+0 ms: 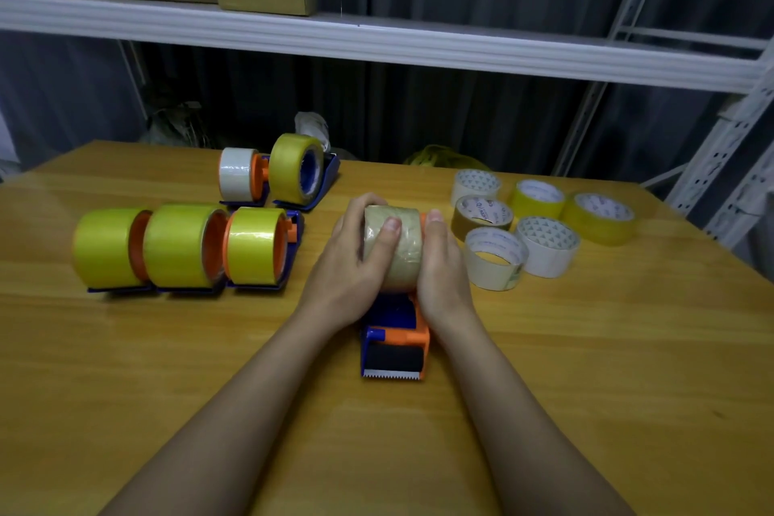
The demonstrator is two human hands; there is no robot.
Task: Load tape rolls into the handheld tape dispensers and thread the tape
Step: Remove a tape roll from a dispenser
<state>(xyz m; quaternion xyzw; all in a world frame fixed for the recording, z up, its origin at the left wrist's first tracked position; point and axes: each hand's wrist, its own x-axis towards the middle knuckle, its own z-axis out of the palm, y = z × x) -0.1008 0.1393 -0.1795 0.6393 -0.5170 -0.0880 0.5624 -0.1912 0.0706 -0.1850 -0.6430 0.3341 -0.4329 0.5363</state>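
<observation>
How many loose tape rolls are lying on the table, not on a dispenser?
6, all right of the hands: two at the back, two in the middle, two nearest.

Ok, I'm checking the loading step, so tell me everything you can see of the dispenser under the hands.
The dispenser is blue and orange plastic, lying on the table with its toothed blade toward the camera, a black pad just behind it. A tan roll sits at its far end. The left hand grips the roll, thumb on top; the right hand lies against the roll's right side. No tape shows at the blade.
</observation>
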